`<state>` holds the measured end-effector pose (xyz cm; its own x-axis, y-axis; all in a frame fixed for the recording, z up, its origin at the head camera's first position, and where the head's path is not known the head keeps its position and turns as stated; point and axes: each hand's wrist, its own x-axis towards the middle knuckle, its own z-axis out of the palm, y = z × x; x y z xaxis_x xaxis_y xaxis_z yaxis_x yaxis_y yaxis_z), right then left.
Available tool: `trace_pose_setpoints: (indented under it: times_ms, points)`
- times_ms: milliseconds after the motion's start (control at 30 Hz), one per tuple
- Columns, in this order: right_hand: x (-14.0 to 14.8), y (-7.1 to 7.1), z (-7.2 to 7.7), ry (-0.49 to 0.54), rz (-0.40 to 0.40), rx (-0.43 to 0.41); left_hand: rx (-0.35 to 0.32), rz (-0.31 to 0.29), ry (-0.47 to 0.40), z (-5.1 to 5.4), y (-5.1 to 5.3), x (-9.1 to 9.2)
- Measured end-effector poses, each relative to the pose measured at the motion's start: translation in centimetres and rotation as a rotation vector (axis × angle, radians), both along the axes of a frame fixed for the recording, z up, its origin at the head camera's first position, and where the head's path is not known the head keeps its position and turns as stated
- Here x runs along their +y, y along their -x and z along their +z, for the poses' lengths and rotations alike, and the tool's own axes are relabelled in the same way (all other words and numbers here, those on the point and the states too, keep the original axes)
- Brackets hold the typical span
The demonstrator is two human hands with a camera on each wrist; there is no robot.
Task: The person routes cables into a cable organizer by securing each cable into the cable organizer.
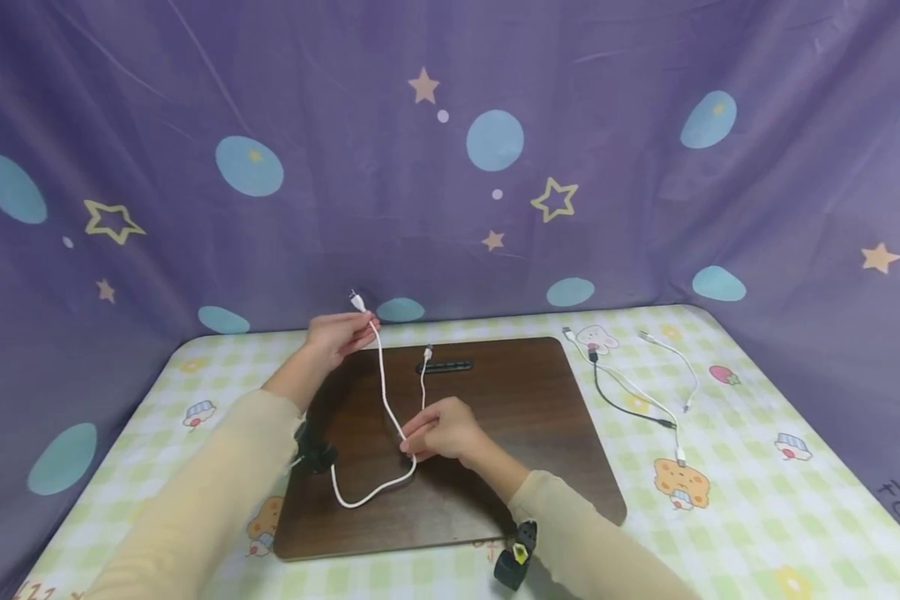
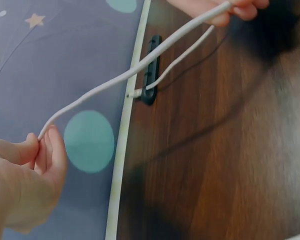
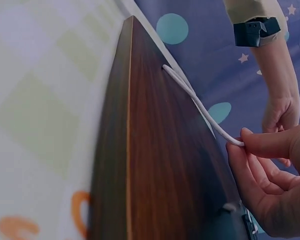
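A white charging cable stretches between both hands above a dark wooden board. My left hand pinches it just below its white plug, which points up over the board's far left corner. Lower down, thumb and fingers of my right hand pinch the same cable. Past that grip it loops left across the board toward the left wrist. Near the board's far edge lies a black cable holder; a second, thinner white cable sits at its left end, connector pointing away.
To the right of the board, on the checked tablecloth, lie a white cable, a short black cable and another short white cable. A purple patterned curtain hangs behind the table.
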<state>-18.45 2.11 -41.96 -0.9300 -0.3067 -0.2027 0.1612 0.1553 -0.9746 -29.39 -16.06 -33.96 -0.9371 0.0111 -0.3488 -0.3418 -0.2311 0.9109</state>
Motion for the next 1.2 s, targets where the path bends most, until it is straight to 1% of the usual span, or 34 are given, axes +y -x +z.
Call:
trace_pose_setpoints:
  times_ms: [133,233,400,567,767,1000,1100,1200]
  points:
    - [0.7,-0.2,-0.1,-0.001,-0.002,-0.009,0.005,0.028,0.022,-0.1,0.4,1.6]
    - [1.1,-0.4,-0.2,0.002,0.006,-0.008,0.009,0.030,0.036,-0.3,0.8,2.7]
    - [1.7,-0.7,0.0,0.025,0.017,0.005,0.013,-0.005,0.056,-0.7,1.1,4.2]
    - [2.3,-0.9,0.3,0.038,0.025,0.014,0.019,-0.044,0.067,-0.8,1.2,5.4]
    - [2.8,-1.0,0.2,0.037,0.050,-0.009,0.025,-0.072,0.070,-1.1,1.1,6.5]
    - [3.0,-1.1,0.2,0.026,0.080,0.010,0.031,-0.099,0.066,-1.3,0.9,7.4]
    - [3.2,-1.1,0.1,0.030,0.071,0.020,0.035,-0.118,0.069,-1.4,0.8,7.7]
    - [3.4,-1.2,-0.1,0.041,0.045,0.020,0.036,-0.129,0.075,-1.6,0.8,7.8]
